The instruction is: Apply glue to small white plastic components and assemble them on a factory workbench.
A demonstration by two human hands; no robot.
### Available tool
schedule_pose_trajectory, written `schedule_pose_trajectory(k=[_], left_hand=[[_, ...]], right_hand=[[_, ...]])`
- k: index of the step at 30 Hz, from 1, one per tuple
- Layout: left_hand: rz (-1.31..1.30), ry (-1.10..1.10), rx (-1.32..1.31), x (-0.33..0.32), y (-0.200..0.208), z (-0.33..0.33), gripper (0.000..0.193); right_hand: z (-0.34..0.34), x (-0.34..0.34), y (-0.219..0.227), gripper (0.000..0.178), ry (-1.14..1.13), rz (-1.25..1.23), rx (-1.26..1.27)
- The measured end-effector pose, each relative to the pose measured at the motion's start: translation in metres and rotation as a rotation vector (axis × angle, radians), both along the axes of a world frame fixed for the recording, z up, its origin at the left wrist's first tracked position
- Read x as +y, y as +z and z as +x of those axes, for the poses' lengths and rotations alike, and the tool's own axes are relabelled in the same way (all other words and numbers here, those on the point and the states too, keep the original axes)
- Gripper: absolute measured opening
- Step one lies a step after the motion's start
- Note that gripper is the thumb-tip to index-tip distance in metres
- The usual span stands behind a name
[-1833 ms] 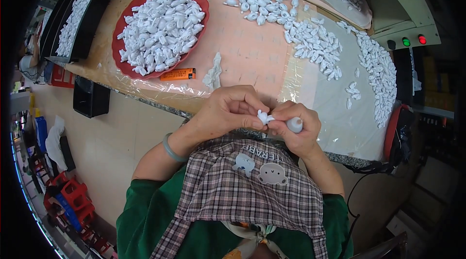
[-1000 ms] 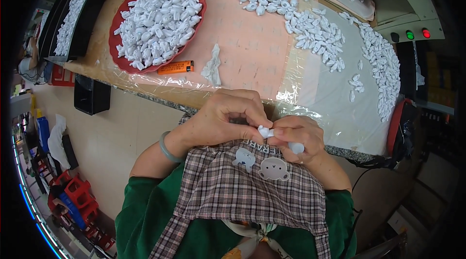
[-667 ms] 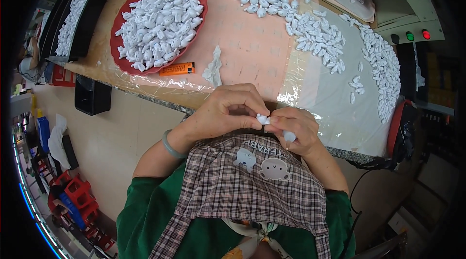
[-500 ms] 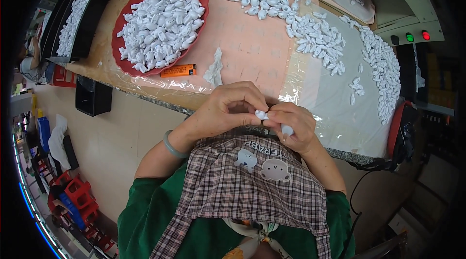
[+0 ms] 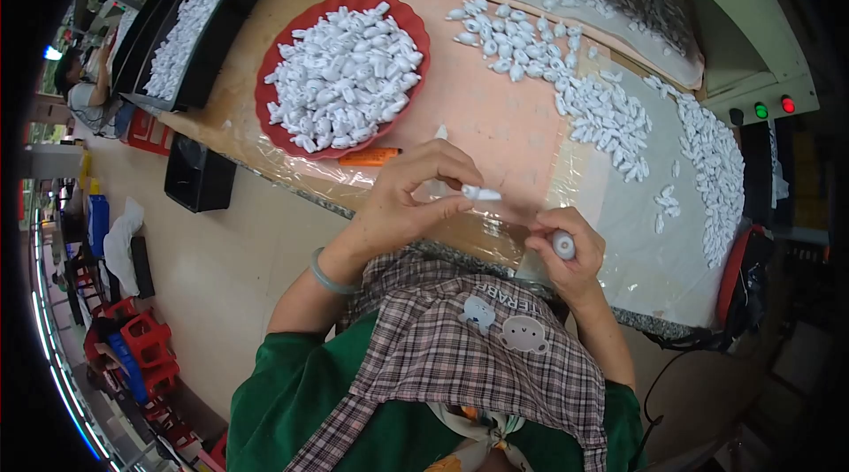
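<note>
Head view, looking down past a plaid apron onto a cluttered tabletop. Held in the fingertips of the left hand, a small white plastic piece, lying sideways over the tabletop's near edge, tapered end pointing right. Well apart from it, farther right along the same edge, the right hand, curled around a pale round-ended tool; thumb and forefinger tips together, impossible to tell about anything between them.

At the tabletop's far left corner, a black tray full of tiny white parts. Left of the middle, a scalloped red plate, heaped with white pieces. Just beside its near rim, toward the tabletop's front edge, an orange lighter. From the far edge down toward the right edge, loose white pieces in scattered groups. At the far right corner, a pale green machine with green and red lights.
</note>
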State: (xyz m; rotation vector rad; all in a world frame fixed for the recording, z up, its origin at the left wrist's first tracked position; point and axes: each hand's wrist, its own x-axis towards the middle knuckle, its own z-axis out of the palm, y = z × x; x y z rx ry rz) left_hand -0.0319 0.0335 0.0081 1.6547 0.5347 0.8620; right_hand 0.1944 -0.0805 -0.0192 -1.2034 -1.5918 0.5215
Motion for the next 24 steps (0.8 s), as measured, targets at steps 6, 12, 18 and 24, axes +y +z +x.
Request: schedule_pose_trajectory(k=[6,12,18,24], left_hand=[[0.434,0.497,0.310,0.047,0.034,-0.041,0.028],[0.741,0.596,0.425,0.069,0.036,-0.022,0.032],[0.811,0.434,0.382,0.083,0.009,0.050,0.023],[0.773,0.477,0.654,0.100,-0.019,0.096,0.012]], right_hand=[[0.008,-0.008,0.001,0.022,-0.029,-0.033,0.008],[0.011,-0.005,0.004,0.026,-0.063,-0.033,-0.014],[0.008,-0.002,0.007,0.024,-0.063,-0.030,-0.034],[0.010,-0.004,0.007,0.022,-0.062,-0.012,-0.032]])
